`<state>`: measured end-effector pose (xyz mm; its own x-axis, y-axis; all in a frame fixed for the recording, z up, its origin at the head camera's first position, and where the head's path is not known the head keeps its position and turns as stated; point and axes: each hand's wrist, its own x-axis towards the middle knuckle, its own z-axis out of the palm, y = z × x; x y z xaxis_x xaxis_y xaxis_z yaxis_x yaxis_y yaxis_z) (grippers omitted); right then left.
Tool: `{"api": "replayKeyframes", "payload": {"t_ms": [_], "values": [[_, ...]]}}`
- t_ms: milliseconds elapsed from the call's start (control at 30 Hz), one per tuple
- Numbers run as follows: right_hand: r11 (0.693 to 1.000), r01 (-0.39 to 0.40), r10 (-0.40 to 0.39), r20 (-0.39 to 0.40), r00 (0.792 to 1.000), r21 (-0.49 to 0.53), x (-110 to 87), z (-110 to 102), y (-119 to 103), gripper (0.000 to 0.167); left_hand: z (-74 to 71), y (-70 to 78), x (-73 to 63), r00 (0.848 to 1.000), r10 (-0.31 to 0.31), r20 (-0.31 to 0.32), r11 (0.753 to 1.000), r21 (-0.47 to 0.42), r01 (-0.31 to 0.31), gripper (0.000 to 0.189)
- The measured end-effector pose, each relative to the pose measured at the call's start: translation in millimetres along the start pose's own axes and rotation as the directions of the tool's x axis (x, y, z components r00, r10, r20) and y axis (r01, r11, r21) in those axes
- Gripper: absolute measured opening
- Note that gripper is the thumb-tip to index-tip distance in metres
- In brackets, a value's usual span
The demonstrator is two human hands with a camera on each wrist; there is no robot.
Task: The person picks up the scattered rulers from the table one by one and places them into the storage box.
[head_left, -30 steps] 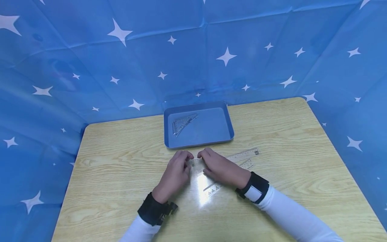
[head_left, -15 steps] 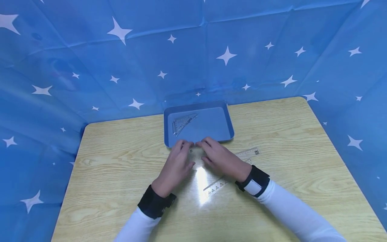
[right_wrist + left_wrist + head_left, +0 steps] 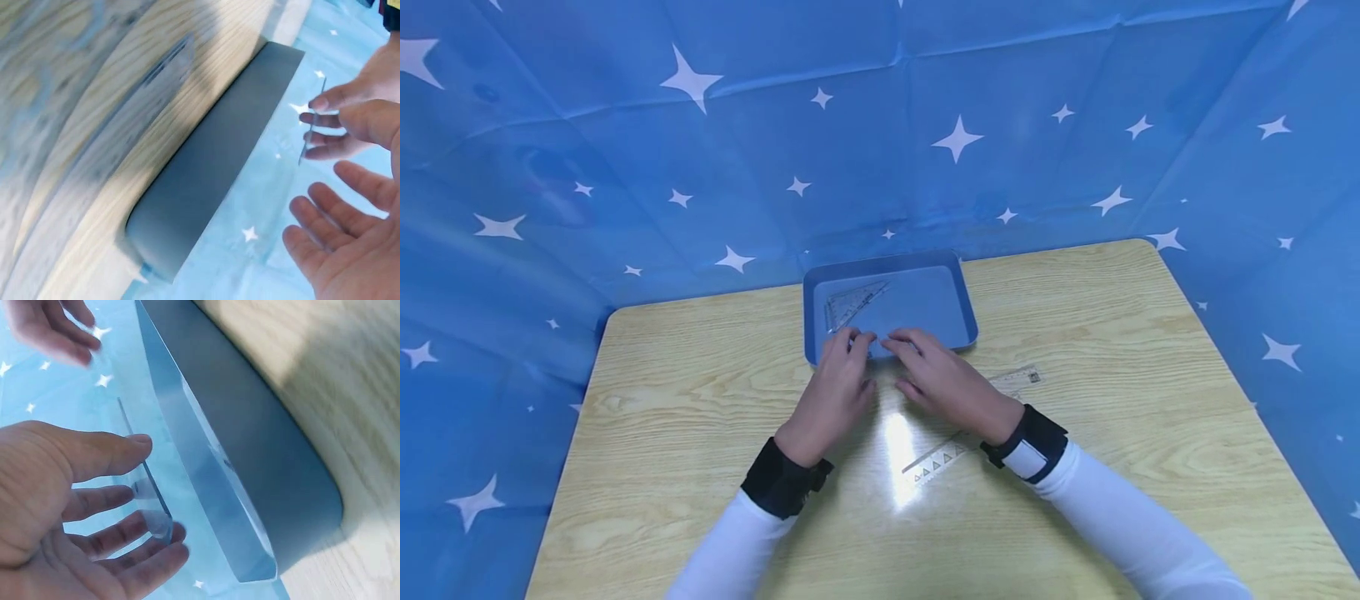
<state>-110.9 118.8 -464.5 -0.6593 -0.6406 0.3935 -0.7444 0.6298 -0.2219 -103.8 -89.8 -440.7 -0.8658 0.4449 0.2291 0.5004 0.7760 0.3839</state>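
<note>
Plastic piece [image 3: 154,503] sits in left hand [image 3: 831,396], between thumb and fingers

the right hand [image 3: 950,385] hides part of a triangle-patterned ruler [image 3: 936,463]

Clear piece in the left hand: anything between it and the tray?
Possibly the near wall of the blue tray: the clear piece in the left hand looks above it, but I can't tell if it's past. Nothing else visible blocks it; a set square lies in the tray's left part.
</note>
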Motion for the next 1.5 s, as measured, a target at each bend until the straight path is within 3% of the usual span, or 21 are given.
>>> {"api": "replayKeyframes", "payload": {"t_ms": [200, 400, 633, 833, 967, 1200, 1500], "values": [[1.000, 0.001, -0.001, -0.002, 1.000, 0.016, -8.3, -5, 5, 0.061, -5.4, -9.9, 11.1, 0.999, -0.036, 0.032, 0.998, -0.044, 0.037, 0.058], [0.999, 0.034, -0.034, -0.024, 0.999, 0.010, -18.4, -13, 14, 0.057, -11.5, -24.0, 28.6, 0.997, -0.050, 0.063, 0.999, 0.019, 0.049, 0.055], [0.999, 0.044, -0.044, -0.015, 0.999, -0.020, -34.2, -28, 26, 0.057, -12.0, -46.5, 50.0, 0.995, -0.062, 0.079, 0.985, 0.164, 0.048, 0.050], [1.000, -0.004, 0.004, -0.020, 1.000, -0.027, -47.9, -40, 39, 0.055, -8.5, -63.2, 66.1, 0.990, -0.089, 0.114, 0.984, 0.166, 0.069, 0.039], [0.998, -0.031, 0.030, -0.030, 0.999, -0.048, -54.6, -47, 47, 0.054, -3.2, -71.2, 74.8, 0.978, -0.115, 0.175, 0.982, 0.167, 0.086, 0.040], [0.994, -0.068, 0.063, -0.058, 0.996, -0.082, -64.7, -61, 61, 0.056, 2.0, -76.6, 95.2, 0.947, -0.174, 0.270, 0.968, 0.222, 0.114, 0.063], [0.972, -0.205, 0.199, -0.061, 0.978, -0.116, -78.0, -74, 77, 0.058, 6.1, -78.8, 108.2, 0.915, -0.252, 0.314, 0.954, 0.241, 0.180, 0.061]]}}
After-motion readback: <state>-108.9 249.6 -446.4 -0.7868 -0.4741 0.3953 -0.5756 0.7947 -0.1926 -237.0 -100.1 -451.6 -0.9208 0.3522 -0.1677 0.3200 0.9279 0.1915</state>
